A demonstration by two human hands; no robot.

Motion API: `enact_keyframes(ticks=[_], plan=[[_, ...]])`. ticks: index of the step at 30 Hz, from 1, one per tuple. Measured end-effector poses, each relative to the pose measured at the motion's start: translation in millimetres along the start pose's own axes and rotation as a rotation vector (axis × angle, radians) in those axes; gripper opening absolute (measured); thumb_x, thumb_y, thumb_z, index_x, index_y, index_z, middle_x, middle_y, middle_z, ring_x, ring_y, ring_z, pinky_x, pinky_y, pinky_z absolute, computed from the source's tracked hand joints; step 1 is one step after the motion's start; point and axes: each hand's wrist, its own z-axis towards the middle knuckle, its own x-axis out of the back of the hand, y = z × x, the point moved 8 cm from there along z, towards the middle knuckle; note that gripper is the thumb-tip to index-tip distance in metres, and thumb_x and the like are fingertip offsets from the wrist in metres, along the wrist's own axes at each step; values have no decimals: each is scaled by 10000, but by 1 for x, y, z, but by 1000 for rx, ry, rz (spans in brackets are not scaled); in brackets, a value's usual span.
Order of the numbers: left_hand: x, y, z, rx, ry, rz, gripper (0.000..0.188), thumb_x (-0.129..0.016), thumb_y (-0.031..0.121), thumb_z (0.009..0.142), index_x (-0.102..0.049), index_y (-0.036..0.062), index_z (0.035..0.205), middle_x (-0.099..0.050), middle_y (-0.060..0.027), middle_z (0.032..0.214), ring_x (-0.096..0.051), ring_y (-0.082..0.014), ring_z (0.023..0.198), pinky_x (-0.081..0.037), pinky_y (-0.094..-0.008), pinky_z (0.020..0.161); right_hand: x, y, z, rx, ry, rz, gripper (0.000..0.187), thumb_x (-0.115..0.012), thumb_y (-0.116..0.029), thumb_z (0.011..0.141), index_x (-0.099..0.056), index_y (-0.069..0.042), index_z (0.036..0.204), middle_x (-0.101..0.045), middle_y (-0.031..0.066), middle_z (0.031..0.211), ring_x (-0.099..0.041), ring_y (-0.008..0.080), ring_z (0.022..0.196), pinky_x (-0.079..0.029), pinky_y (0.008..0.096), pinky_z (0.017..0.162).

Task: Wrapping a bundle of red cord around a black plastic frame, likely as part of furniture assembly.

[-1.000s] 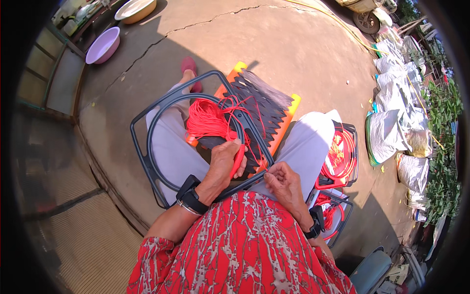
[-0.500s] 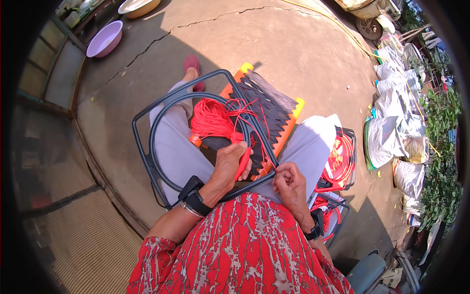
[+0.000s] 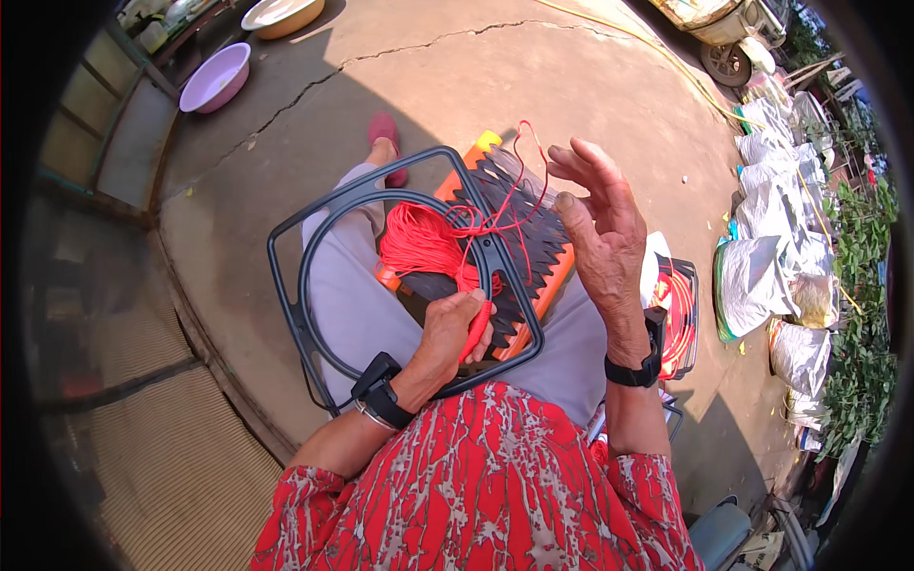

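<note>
A black frame with rounded corners and an inner ring rests across my lap. My left hand is closed round the ring's right side, on a section covered in tightly wound red cord. Inside the ring lies a loose hank of red cord, with tangled strands crossing the frame's right bar. My right hand is raised beyond that bar with fingers and thumb apart. A thin loop of red cord stands up beside its fingertips; whether they touch it I cannot tell. Beneath the frame is a black, jagged-edged piece with orange and yellow rails.
Another frame with red cord stands beside my right thigh. White sacks line the right side, along green plants. A purple basin and an orange-rimmed basin sit at the far left. A yellow hose crosses the cracked concrete.
My right hand has moved up and away from the frame's lower right corner, and its fingers have spread. A cord loop now rises near it. My left hand keeps its hold.
</note>
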Motion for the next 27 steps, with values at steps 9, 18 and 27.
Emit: enact_keyframes(ticks=[9,18,27], plan=[[10,2,2,-35,20,-65,323,-462,292,996,-572,-3,923,-563,-87,574,-469,-151,361,-335,-254,318,-29,62,-90,-459,-446,-3,199,-617,-7,828,-632,-28,1025,-662,89,854,-636,206,888,-510,309,757],[19,10,7,-101,104,-26,330,-454,300,995,-540,29,826,-548,-72,551,-454,-135,349,-326,-250,312,-44,42,-109,115,-429,-605,447,-752,-131,660,-626,-97,1087,-466,142,1310,-424,337,1201,-322,479,988],[29,11,11,-164,120,9,353,-430,292,1006,-548,12,827,-563,-86,571,-475,-151,361,-367,-250,329,-86,73,-115,173,-501,-794,439,-738,-146,647,-627,-25,1054,-449,197,1352,-388,359,1277,-301,490,1022]])
